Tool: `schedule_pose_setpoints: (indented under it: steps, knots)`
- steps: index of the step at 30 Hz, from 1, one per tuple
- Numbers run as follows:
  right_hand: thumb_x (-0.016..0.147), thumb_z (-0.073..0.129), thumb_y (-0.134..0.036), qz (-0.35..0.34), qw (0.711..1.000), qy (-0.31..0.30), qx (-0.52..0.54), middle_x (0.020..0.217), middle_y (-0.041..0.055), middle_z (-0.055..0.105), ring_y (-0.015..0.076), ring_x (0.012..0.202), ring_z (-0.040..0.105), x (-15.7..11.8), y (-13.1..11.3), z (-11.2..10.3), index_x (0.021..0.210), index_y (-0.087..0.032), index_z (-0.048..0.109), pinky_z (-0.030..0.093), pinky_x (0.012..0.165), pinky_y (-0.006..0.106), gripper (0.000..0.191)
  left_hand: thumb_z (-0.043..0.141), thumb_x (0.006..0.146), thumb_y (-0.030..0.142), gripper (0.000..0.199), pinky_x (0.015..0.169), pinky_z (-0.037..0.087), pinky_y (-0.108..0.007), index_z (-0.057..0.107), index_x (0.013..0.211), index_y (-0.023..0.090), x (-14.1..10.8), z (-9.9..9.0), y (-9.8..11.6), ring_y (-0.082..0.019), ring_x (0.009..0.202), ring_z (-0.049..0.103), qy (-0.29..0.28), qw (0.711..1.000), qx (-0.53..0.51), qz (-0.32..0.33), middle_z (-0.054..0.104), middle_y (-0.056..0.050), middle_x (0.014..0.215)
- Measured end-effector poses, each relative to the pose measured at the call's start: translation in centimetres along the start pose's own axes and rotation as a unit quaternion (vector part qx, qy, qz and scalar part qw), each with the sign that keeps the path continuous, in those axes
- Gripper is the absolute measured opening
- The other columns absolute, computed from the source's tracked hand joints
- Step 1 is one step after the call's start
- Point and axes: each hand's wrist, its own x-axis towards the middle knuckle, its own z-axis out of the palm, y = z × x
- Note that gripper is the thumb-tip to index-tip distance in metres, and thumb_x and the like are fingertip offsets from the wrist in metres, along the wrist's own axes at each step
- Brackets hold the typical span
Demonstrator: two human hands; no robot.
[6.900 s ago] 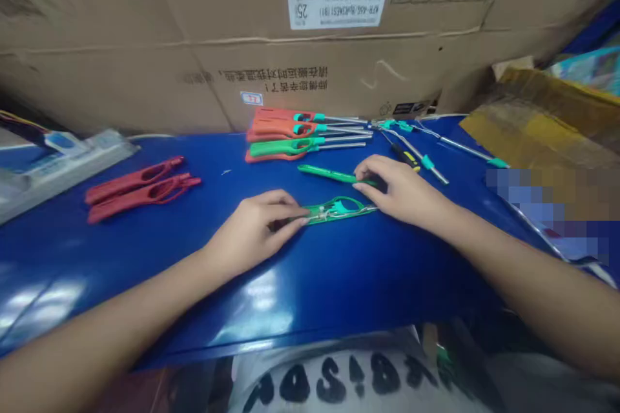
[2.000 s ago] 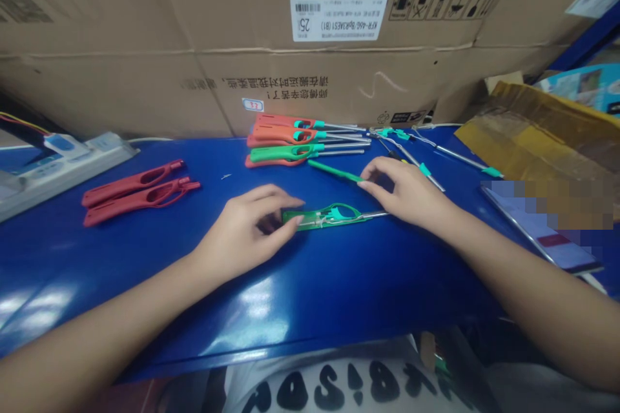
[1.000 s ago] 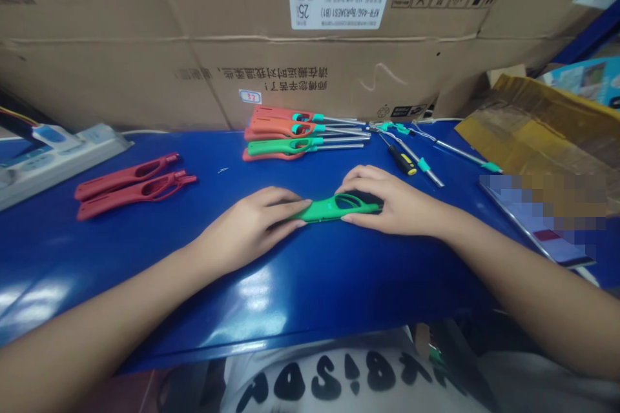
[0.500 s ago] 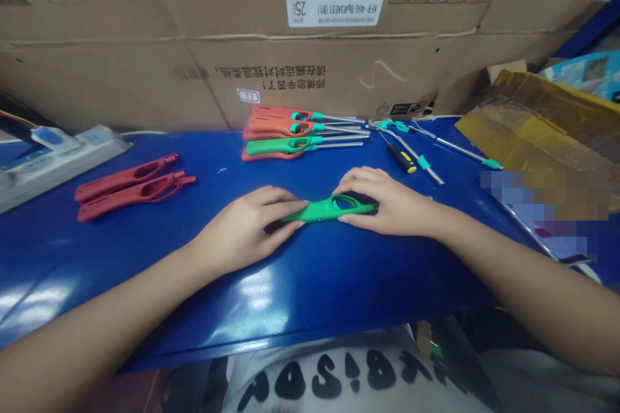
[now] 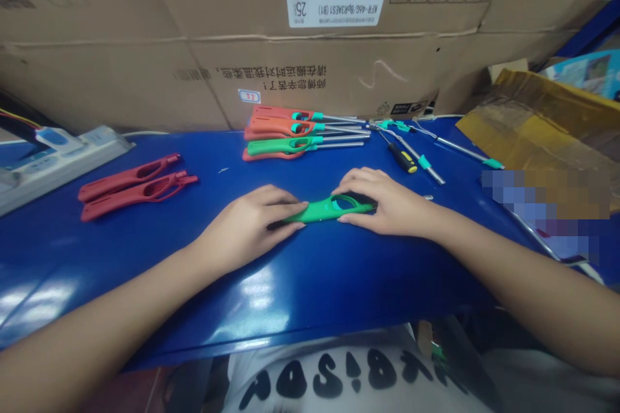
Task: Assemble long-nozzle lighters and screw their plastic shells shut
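Note:
Between my two hands lies a green gas lighter [image 5: 322, 210], its trigger loop toward the right and a bit of teal showing inside it. My left hand [image 5: 259, 222] pinches its handle end between thumb and fingers. My right hand [image 5: 380, 202] grips the nozzle end, which the fingers partly hide. A bright metal tip [image 5: 428, 197] shows just beyond my right wrist. Farther back, several red, orange and green lighters [image 5: 278, 147] with metal tubes are grouped together. Two dark red lighter shells [image 5: 140, 190] without tubes rest on the left.
A blue table [image 5: 310, 297] carries everything. A large cardboard box [image 5: 145, 77] stands along its back. At the left is a white power strip [image 5: 62, 161]. A black and yellow screwdriver [image 5: 403, 158] and loose metal tubes [image 5: 433, 170] lie back right, near a taped carton [image 5: 542, 122].
My hands keep their hold on the green lighter with almost no movement. The view has shifted very slightly, and the metal tip beyond my right wrist shows a little more.

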Motion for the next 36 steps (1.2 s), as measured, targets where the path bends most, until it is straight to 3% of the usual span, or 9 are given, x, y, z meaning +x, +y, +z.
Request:
schedule_pose_setpoints:
  steps: [11, 19, 36]
  knots:
    - [0.089, 0.069, -0.037, -0.004, 0.999, 0.010, -0.031, 0.105, 0.0085, 0.066, 0.0235, 0.096, 0.063, 0.03, -0.18, 0.50, 0.119, -0.022, 0.068, 0.050, 0.087, 0.040, 0.033, 0.063, 0.095, 0.029, 0.031, 0.081, 0.060, -0.038, 0.071, 0.121, 0.015, -0.30, 0.70, 0.41, -0.025, 0.095, 0.071, 0.010, 0.994, 0.106, 0.030, 0.075, -0.012, 0.111]
    - [0.091, 0.068, -0.033, 0.017, 0.997, 0.019, 0.078, 0.107, 0.0076, 0.063, 0.0196, 0.096, 0.063, 0.10, -0.43, 0.29, 0.115, -0.021, 0.068, 0.053, 0.086, 0.035, 0.027, 0.060, 0.096, 0.027, 0.029, 0.082, 0.061, -0.038, 0.073, 0.119, 0.016, -0.18, 0.50, 0.54, -0.024, 0.095, 0.071, 0.013, 0.997, 0.073, 0.007, 0.075, -0.011, 0.111]
    - [0.095, 0.065, -0.036, 0.014, 0.999, 0.009, 0.046, 0.117, 0.0088, 0.064, 0.0226, 0.108, 0.061, 0.20, -0.11, 0.62, 0.119, -0.021, 0.064, 0.049, 0.094, 0.039, 0.028, 0.059, 0.098, 0.030, 0.028, 0.081, 0.060, -0.036, 0.074, 0.118, 0.017, -0.17, 0.41, 0.62, -0.023, 0.094, 0.069, 0.029, 0.997, 0.068, 0.005, 0.074, -0.010, 0.107]
